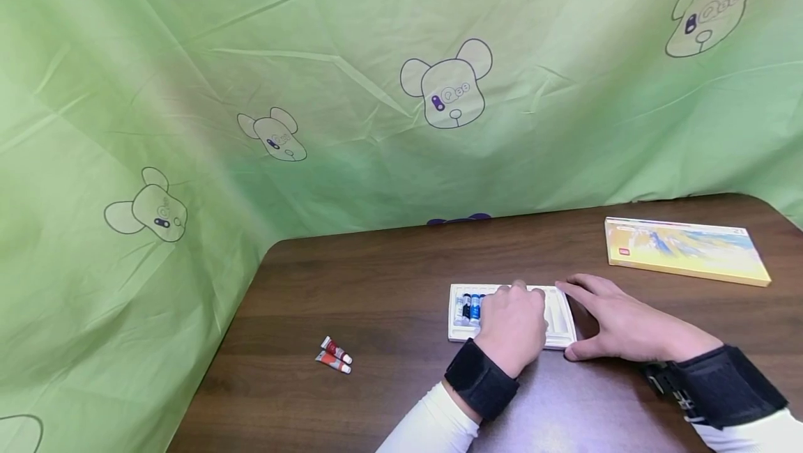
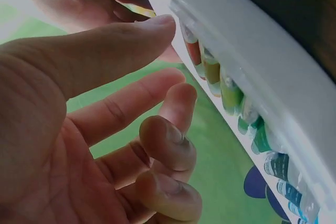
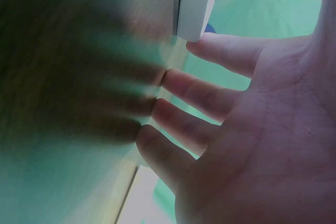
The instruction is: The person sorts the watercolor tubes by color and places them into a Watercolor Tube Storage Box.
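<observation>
A white plastic tray [image 1: 562, 322] lies on the table with paint tubes [image 1: 475, 308] in its slots; blue and black ones show at its left. My left hand [image 1: 514, 320] is over the tray's middle and hides part of it. In the left wrist view its thumb is by the tray rim and its fingers [image 2: 167, 142] bend loosely, with nothing seen between them. At the tray's right end is my right hand [image 1: 617, 320], index finger at the far corner and thumb at the near corner. The right wrist view shows its other fingertips [image 3: 176, 80] resting on the tabletop.
Two loose paint tubes, a dark red one [image 1: 337, 350] and an orange-red one [image 1: 333, 362], lie left of the tray. A flat yellow box [image 1: 686, 249] is at the back right. Green cloth [image 1: 351, 181] hangs behind the brown table [image 1: 376, 279] and along its left side.
</observation>
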Available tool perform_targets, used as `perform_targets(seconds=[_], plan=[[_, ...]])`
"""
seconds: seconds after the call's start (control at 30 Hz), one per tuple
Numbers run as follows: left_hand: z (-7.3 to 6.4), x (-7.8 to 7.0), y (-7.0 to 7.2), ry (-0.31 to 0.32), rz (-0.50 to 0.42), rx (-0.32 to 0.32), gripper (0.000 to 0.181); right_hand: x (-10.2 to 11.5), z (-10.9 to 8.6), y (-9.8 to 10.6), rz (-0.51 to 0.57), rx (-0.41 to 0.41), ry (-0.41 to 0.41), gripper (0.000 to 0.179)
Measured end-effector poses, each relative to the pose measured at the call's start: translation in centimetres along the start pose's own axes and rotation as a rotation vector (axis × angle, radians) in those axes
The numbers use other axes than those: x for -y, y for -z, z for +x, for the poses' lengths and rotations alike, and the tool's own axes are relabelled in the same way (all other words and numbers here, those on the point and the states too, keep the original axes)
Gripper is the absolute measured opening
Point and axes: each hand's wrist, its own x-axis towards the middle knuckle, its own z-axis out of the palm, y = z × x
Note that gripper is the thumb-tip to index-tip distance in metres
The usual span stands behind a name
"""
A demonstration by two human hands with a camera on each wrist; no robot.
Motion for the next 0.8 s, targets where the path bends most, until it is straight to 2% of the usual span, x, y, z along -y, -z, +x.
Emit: perform_targets(seconds=[0.2,0.3,0.57,0.8], plan=[[0.0,1.5,-0.1,-0.027,-0.047,-0.037,0.010,0.2,0.0,0.0,0.015,0.009,-0.013,0.105],[0.1,2.7,-0.2,-0.042,-0.071,-0.053,0.013,0.3,0.0,0.1,0.028,0.017,-0.022,0.106],[-0.1,6.0,-0.4,-0.019,-0.149,-0.019,0.019,0.4,0.0,0.2,0.025,0.027,-0.032,0.107],[-1.0,8.9,-0.8,-0.030,-0.247,-0.051,0.019,0.5,0.1,0.2,0.022,0.030,-0.033,0.107]])
